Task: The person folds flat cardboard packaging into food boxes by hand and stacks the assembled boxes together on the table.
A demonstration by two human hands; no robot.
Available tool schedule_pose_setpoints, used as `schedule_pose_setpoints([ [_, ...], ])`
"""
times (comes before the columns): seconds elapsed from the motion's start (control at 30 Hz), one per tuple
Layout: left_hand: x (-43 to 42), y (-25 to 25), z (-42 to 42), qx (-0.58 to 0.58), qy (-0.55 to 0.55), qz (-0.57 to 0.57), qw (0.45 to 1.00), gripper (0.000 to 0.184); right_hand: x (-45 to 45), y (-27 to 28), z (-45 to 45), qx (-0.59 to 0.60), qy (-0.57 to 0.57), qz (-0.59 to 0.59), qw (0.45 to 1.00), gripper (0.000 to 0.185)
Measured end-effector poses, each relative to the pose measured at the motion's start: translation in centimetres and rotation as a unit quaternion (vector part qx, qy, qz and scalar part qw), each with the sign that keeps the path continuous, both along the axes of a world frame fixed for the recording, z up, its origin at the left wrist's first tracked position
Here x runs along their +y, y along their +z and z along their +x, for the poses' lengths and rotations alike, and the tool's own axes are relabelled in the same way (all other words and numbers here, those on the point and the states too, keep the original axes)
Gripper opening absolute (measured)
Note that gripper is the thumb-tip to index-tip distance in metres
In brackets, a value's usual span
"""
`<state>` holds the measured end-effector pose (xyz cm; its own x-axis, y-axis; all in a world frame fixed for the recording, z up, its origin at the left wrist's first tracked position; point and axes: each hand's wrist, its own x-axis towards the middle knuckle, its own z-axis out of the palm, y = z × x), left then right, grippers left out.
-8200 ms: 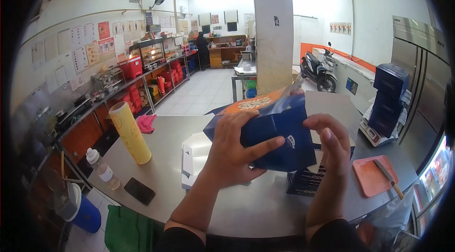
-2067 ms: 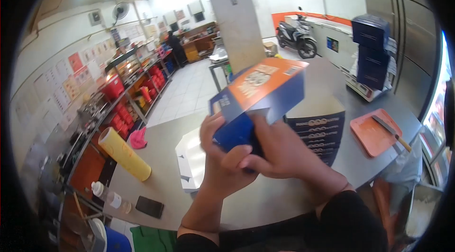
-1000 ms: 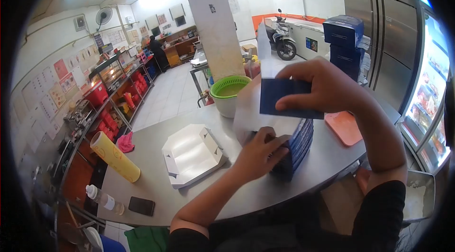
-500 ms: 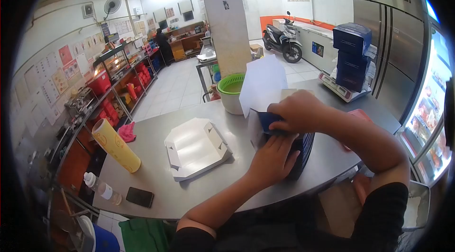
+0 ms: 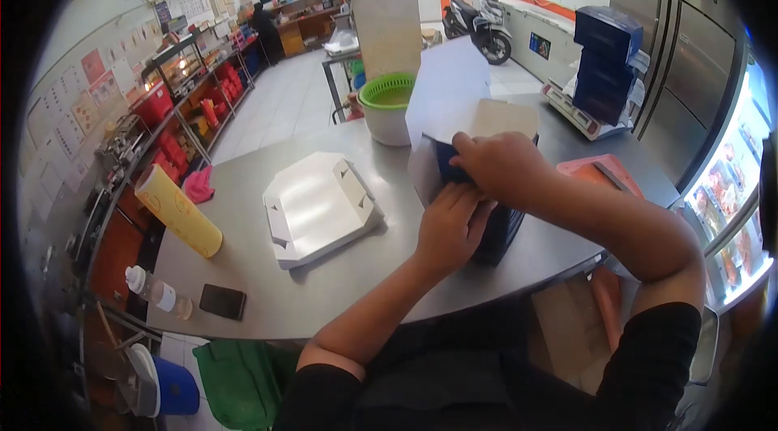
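Observation:
Both hands work on a cardboard box (image 5: 451,72), white inside and dark blue outside, standing partly folded on the steel table (image 5: 381,277). Its large white flap points up and away from me. My right hand (image 5: 501,163) bends over the box's near corner, fingers curled onto a blue panel. Just below it, my left hand (image 5: 451,224) presses its fingers against the same corner, almost touching the right. The fingertips are partly hidden by the cardboard. To the left lies an opened-out white box piece (image 5: 320,204) with angled corners and small slots.
At left stand a yellow roll (image 5: 180,212), a clear bottle (image 5: 160,293), a phone (image 5: 223,301) and a pink cloth (image 5: 198,184). Beyond are a green basket in a pail (image 5: 387,119) and stacked blue boxes (image 5: 604,66) on a scale. A salmon tray (image 5: 608,175) lies right.
The view has tilted downward, so the table items sit higher or shifted left. Both hands stay on the box corner, with little change in grip.

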<state>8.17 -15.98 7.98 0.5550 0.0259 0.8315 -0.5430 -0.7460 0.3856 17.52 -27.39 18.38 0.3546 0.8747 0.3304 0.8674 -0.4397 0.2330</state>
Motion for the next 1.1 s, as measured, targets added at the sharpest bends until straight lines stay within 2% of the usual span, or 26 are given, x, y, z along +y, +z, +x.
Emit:
schedule_pose_setpoints([
  [0.13, 1.2, 0.6, 0.3, -0.041, 0.023, 0.034, 0.998, 0.013, -0.4, 0.2, 1.1, 0.083, 0.02, -0.053, 0.995, 0.032],
  [0.2, 1.6, 0.8, 0.0, -0.006, 0.028, 0.021, 0.999, 0.012, -1.1, 2.1, 0.5, 0.148, 0.017, -0.065, 0.987, 0.035],
  [0.33, 1.7, 0.7, -0.3, 0.011, 0.046, 0.025, 0.999, 0.012, -1.3, 3.3, -1.1, 0.13, -0.054, -0.143, 0.98, 0.042],
  [0.43, 1.4, 0.7, -0.1, 0.0, 0.058, 0.034, 0.998, 0.012, -1.0, 2.3, -1.0, 0.067, -0.056, -0.165, 0.982, 0.044],
  [0.53, 1.5, 0.8, 0.0, 0.021, 0.042, 0.019, 0.999, 0.014, -1.1, 2.3, -0.2, 0.058, -0.018, -0.162, 0.985, 0.047],
  [0.63, 1.6, 0.7, 0.0, 0.035, 0.028, 0.01, 0.999, 0.015, -0.7, 2.9, -0.1, 0.141, -0.051, -0.202, 0.968, 0.042],
  [0.73, 2.1, 0.2, 0.4, -0.002, -0.002, 0.001, 1.0, 0.016, -1.3, 4.4, 1.9, 0.212, -0.046, -0.189, 0.958, 0.039],
  [0.8, 2.7, 0.0, 0.3, 0.037, -0.019, -0.019, 0.999, 0.017, -2.0, 5.1, 5.1, 0.249, -0.021, -0.055, 0.967, 0.045],
  [0.83, 3.1, 0.0, 0.4, 0.058, -0.029, -0.029, 0.997, 0.018, -2.6, 5.0, 6.7, 0.221, -0.031, 0.037, 0.974, 0.045],
  [0.87, 3.6, 0.0, 0.5, 0.043, -0.029, -0.018, 0.998, 0.019, -3.3, 4.9, 8.6, 0.192, -0.047, 0.071, 0.978, 0.039],
  [0.93, 4.8, 0.0, 1.0, 0.014, -0.027, 0.006, 1.0, 0.021, -5.1, 3.9, 11.4, 0.217, -0.059, 0.097, 0.97, 0.046],
  [1.03, 6.3, -0.8, 2.5, 0.004, -0.07, -0.045, 0.997, 0.029, -7.4, 2.3, 12.8, 0.363, -0.047, 0.105, 0.925, 0.053],
  [1.07, 6.7, -0.9, 2.8, 0.004, -0.077, -0.06, 0.995, 0.031, -8.1, 1.7, 12.8, 0.366, -0.049, 0.092, 0.925, 0.056],
  [1.1, 6.9, -0.9, 3.0, -0.009, -0.084, -0.057, 0.995, 0.042, -8.4, 1.4, 12.0, 0.354, -0.044, 0.101, 0.929, 0.055],
])
